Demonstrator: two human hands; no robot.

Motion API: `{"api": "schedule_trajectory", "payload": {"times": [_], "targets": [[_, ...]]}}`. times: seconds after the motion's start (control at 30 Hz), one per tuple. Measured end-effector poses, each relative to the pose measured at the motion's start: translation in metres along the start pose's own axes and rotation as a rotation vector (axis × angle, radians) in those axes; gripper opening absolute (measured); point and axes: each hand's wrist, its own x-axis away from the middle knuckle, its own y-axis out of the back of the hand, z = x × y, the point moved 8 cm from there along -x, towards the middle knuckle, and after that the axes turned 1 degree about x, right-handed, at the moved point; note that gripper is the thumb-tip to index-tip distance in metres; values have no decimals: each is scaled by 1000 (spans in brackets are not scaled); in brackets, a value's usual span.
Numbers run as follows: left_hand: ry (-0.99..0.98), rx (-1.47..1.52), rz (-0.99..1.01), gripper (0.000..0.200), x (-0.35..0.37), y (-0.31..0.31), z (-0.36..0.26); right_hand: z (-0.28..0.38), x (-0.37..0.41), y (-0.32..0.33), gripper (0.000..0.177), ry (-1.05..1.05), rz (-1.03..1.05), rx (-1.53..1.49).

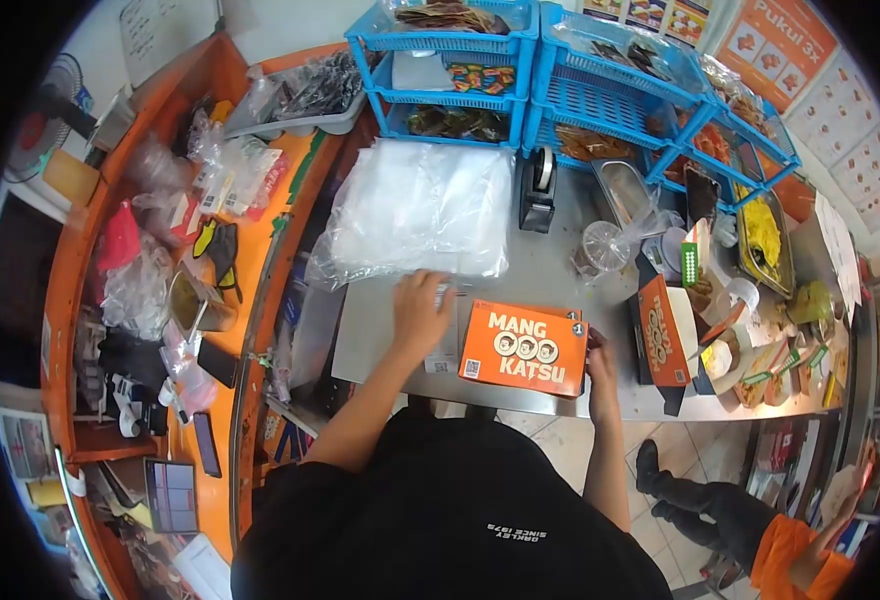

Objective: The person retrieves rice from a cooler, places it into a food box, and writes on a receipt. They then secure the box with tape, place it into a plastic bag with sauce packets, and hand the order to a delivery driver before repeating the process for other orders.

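An orange takeaway box [522, 346] printed "MANG KATSU" lies closed on the steel table in front of me. My right hand [601, 368] is closed against its right side, fingers partly hidden behind the edge. My left hand [422, 315] is left of the box, at the front edge of a stack of clear plastic bags [425, 205]. Its fingers are curled together; whether they pinch a bag or paper is hard to see. Beside that hand, a printed paper slip with a QR code [442, 366] lies partly covered on the table.
Blue stacked trays [450, 98] line the back, with a black tape dispenser [539, 195] before them. A second orange box [660, 335] stands open at the right. Cluttered orange shelving [250, 330] runs along the left. A person in orange [800, 560] is at lower right.
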Motion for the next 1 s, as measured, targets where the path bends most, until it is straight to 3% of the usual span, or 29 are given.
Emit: {"api": "schedule_trajectory", "payload": {"times": [0.13,0.2,0.23,0.3,0.33,0.4,0.53,0.6,0.77,0.83,0.87,0.93,0.97,1.0], "targets": [[-174,-117,-53,22,25,-20,50,1,-7,-16,71,-87,94,67],[43,90,18,20,26,-25,78,10,-5,-19,68,-82,122,64],[45,88,22,20,25,-22,76,12,-3,-22,66,-77,144,66],[-153,12,-196,20,25,1,54,13,-1,-23,69,-43,72,77],[-155,18,-199,20,26,7,52,14,1,-24,68,-63,51,40],[-116,-118,-56,24,32,8,48,16,3,-24,65,-86,29,6],[-46,-57,130,32,64,1,44,15,15,-34,63,-110,30,19],[-58,171,180,27,79,-4,57,5,18,-38,62,-113,12,-43],[5,345,344,26,81,3,87,5,22,-55,66,-153,-73,-75],[134,481,508,29,75,-5,101,16,21,-66,68,-65,37,151],[112,487,516,29,67,-2,103,10,17,-60,68,-119,19,169],[152,458,858,28,67,-19,106,23,-5,-48,64,-80,-89,190],[139,457,859,28,65,-25,113,35,-22,-40,60,-45,-175,210],[2,537,829,28,68,-32,113,45,-44,-40,56,21,-168,268]]}}
